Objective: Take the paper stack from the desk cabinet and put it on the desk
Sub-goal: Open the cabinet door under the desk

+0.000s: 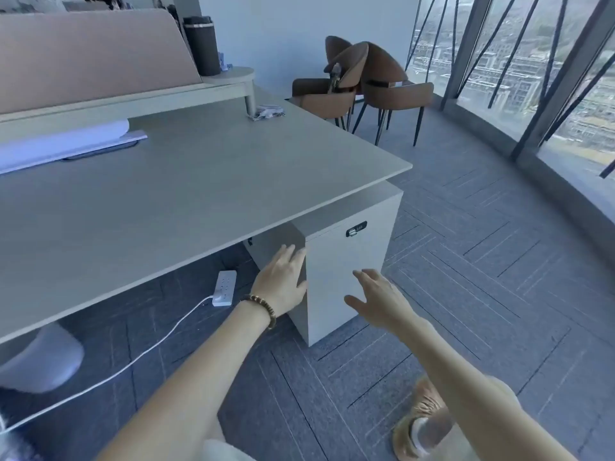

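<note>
A white desk cabinet [346,261] stands under the right end of the grey desk [186,194]. Its door is closed and has a small black lock near the top. My left hand [283,281], with a bead bracelet on the wrist, is spread at the door's left edge, fingers touching the corner. My right hand [379,301] hovers open in front of the door, palm down. No paper stack shows; the cabinet's inside is hidden.
A white power strip [224,287] with its cable lies on the carpet under the desk. Brown chairs [362,84] stand beyond the desk's far corner. A rolled white sheet [66,141] lies on the desk at the left. Glass windows curve along the right.
</note>
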Motion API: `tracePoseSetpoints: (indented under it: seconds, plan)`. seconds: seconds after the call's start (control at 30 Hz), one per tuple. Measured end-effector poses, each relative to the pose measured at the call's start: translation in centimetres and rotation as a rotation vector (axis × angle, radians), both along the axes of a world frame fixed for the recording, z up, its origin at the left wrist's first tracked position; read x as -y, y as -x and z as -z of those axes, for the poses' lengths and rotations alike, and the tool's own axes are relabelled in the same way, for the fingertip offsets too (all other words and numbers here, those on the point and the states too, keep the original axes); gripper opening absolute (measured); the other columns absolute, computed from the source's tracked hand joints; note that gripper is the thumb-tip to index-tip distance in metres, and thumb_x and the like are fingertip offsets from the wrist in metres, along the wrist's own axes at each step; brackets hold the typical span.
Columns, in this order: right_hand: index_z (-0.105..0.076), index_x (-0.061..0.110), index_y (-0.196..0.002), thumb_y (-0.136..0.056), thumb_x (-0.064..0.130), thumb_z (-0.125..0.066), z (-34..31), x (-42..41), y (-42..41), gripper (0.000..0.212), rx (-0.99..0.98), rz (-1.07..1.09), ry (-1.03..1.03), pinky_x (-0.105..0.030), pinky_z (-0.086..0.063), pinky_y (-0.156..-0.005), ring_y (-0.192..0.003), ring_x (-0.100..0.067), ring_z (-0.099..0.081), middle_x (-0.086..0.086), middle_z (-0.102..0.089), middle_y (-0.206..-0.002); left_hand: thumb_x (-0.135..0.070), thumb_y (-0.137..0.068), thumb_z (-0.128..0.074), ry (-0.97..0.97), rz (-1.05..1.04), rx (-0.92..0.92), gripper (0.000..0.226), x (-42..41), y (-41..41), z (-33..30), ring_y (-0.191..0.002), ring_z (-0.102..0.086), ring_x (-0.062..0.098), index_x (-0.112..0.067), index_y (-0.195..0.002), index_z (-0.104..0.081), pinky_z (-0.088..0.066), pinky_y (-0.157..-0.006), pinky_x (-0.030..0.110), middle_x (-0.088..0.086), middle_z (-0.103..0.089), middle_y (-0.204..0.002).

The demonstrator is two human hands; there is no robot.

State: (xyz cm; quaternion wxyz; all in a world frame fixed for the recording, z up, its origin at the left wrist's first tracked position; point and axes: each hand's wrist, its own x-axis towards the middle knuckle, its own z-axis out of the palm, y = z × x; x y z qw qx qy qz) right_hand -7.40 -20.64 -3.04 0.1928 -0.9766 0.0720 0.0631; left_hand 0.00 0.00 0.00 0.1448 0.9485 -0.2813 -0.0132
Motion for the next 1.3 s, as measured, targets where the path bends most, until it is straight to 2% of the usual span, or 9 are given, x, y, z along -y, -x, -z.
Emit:
tracePoseSetpoints:
  seconds: [0.3, 0.37, 0.43, 0.53, 0.6, 0.73, 0.87, 1.1, 1.3]
  plan:
    - [-0.019, 0.012, -0.157, -0.096, 0.047, -0.055, 9.0, 0.5, -7.0, 0.079, -0.119, 0.047, -0.131, -0.042, -0.044, -0.101, -0.138, -0.031, -0.045, -0.009, -0.031, -0.160, -0.025, -0.093, -0.063, -0.113, -0.055, 0.049, 0.083, 2.8, -6.7, 4.0, -0.154, -0.005, 0.029, -0.020, -0.158, -0.011, -0.043, -0.112, 0.043, 0.012, -0.003, -0.167]
    - [-0.011, 0.011, -0.160, -0.095, 0.048, -0.056, 11.1, 0.6, -9.3, 0.087, -0.138, 0.064, -0.194, -0.042, -0.041, -0.106, -0.144, -0.030, -0.038, -0.010, -0.024, -0.163, -0.027, -0.092, -0.065, -0.142, -0.029, 0.096, 0.092, 3.0, -8.7, 5.0, -0.154, 0.000, 0.030, -0.020, -0.159, -0.004, -0.036, -0.117, 0.043, 0.010, 0.004, -0.167]
    - [-0.006, 0.011, -0.160, -0.094, 0.048, -0.059, 13.2, 0.5, -11.2, 0.092, -0.148, 0.079, -0.249, -0.043, -0.035, -0.115, -0.149, -0.030, -0.031, -0.011, -0.017, -0.166, -0.026, -0.092, -0.065, -0.166, 0.035, 0.139, 0.095, 2.8, -10.1, 5.9, -0.154, 0.008, 0.025, -0.018, -0.160, 0.001, -0.020, -0.123, 0.040, 0.005, 0.009, -0.168]
    - [-0.002, 0.011, -0.160, -0.091, 0.048, -0.064, 16.0, 0.0, -13.3, 0.100, -0.133, 0.128, -0.309, -0.045, -0.032, -0.118, -0.150, -0.033, -0.026, -0.012, -0.010, -0.168, -0.022, -0.093, -0.062, -0.154, 0.107, 0.188, 0.094, 2.2, -11.4, 6.9, -0.152, 0.012, 0.015, -0.019, -0.160, 0.003, -0.001, -0.116, 0.032, -0.003, 0.010, -0.167]
    - [0.003, 0.011, -0.160, -0.087, 0.051, -0.067, 17.8, -0.6, -14.2, 0.109, -0.121, 0.161, -0.342, -0.047, -0.034, -0.117, -0.151, -0.033, -0.024, -0.012, -0.006, -0.168, -0.021, -0.091, -0.064, -0.135, 0.135, 0.204, 0.095, 1.8, -11.9, 7.7, -0.153, 0.009, 0.016, -0.019, -0.160, 0.001, -0.005, -0.114, 0.032, -0.003, 0.008, -0.167]
    - [0.015, 0.005, -0.158, -0.076, 0.056, -0.076, 20.3, -2.4, -15.2, 0.132, -0.073, 0.260, -0.461, -0.045, -0.029, -0.121, -0.156, -0.031, -0.010, -0.016, 0.002, -0.169, -0.031, -0.085, -0.073, -0.083, 0.162, 0.215, 0.103, 1.6, -12.6, 8.9, -0.154, 0.005, 0.017, -0.019, -0.159, -0.003, -0.027, -0.112, 0.026, -0.005, 0.003, -0.167]
    - [0.016, 0.001, -0.156, -0.063, 0.062, -0.081, 20.9, -3.7, -16.5, 0.147, 0.070, 0.421, -0.481, -0.044, -0.029, -0.121, -0.155, -0.033, -0.010, -0.019, 0.002, -0.167, -0.041, -0.077, -0.079, -0.057, 0.143, 0.255, 0.111, 1.8, -12.9, 9.7, -0.154, -0.001, 0.018, -0.017, -0.159, -0.008, -0.036, -0.107, 0.023, -0.002, -0.005, -0.168]
    - [0.016, 0.001, -0.155, -0.059, 0.073, -0.074, 21.1, -4.9, -17.1, 0.150, 0.187, 0.477, -0.403, -0.047, -0.020, -0.125, -0.155, -0.036, -0.004, -0.022, 0.006, -0.166, -0.047, -0.075, -0.079, -0.064, 0.102, 0.277, 0.117, 2.1, -12.9, 10.3, -0.152, 0.010, 0.010, -0.020, -0.159, -0.002, -0.035, -0.104, 0.018, -0.006, 0.001, -0.167]
    - [0.017, 0.004, -0.154, -0.065, 0.069, -0.072, 20.9, -5.2, -17.2, 0.141, 0.229, 0.498, -0.390, -0.046, -0.020, -0.125, -0.154, -0.036, -0.006, -0.023, 0.004, -0.165, -0.046, -0.076, -0.079, -0.083, 0.076, 0.278, 0.115, 2.3, -12.7, 10.3, -0.150, 0.017, 0.004, -0.016, -0.159, -0.005, -0.022, -0.113, 0.022, -0.003, 0.000, -0.167]
